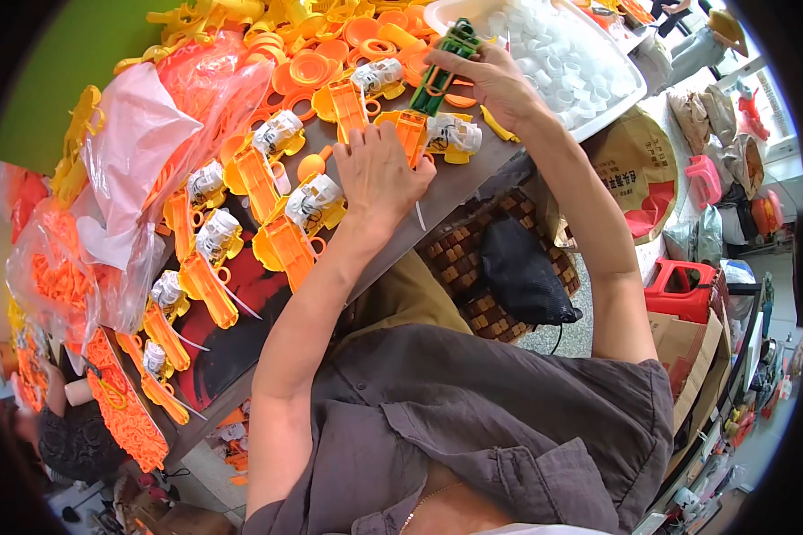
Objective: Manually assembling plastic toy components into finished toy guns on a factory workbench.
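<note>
My right hand (506, 89) is closed around a long green object (443, 69) with an orange band across it; its exact kind I cannot make out. The object's lower end is at an orange-and-yellow toy shell (411, 134), which carries a white wired unit (453, 134). On that shell's near side, my left hand (379, 174) grips with bent fingers; its fingertips are partly hidden. Another such toy shell (348, 105) lies just beyond my left fingers. Several similar toy shells (285, 245) with white units and trailing wires are lined up leftward along the table.
Loose orange round parts (312, 69) and yellow pieces heap at the back. A white tub (629, 85) of translucent caps stands back right. Plastic bags (143, 134) of orange parts fill the left. Below the table edge, a black bag (522, 272) rests on a woven seat.
</note>
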The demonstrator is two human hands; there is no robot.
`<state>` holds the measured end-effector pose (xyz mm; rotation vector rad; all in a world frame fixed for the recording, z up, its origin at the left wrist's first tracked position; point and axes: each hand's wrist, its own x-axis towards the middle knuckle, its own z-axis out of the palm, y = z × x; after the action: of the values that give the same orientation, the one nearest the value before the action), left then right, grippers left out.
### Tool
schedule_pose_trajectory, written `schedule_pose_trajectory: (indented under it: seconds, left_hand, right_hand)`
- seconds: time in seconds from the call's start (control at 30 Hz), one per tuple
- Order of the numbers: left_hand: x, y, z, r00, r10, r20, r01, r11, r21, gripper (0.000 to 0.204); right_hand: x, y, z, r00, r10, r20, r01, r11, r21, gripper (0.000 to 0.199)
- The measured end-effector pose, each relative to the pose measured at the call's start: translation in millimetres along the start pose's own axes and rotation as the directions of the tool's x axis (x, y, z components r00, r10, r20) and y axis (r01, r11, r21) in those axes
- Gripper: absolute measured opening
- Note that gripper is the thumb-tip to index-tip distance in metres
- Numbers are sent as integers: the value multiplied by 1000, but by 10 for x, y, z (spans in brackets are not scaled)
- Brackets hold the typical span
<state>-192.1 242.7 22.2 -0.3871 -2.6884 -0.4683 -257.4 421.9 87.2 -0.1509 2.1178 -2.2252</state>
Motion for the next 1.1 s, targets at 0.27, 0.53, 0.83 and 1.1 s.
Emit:
schedule_pose_trajectory:
  seconds: [0.27, 0.53, 0.83, 1.1]
  left_hand:
    - [61, 36, -16, 1000, -1, 19, -1, 998, 66, 38]
    - [14, 47, 2, 999, 20, -39, -16, 995, 103, 33]
    - [56, -71, -32, 978, 54, -200, -59, 998, -17, 38]
    - [625, -520, 179, 959, -267, -98, 284, 923, 259, 62]
  right_hand:
    - [103, 111, 149, 998, -50, 27, 53, 986, -157, 24]
    - [26, -96, 331, 991, -130, -38, 89, 836, -541, 28]
    - [335, 3, -99, 983, -173, 65, 185, 917, -354, 32]
    - [915, -113, 369, 853, -484, 196, 513, 846, -143, 44]
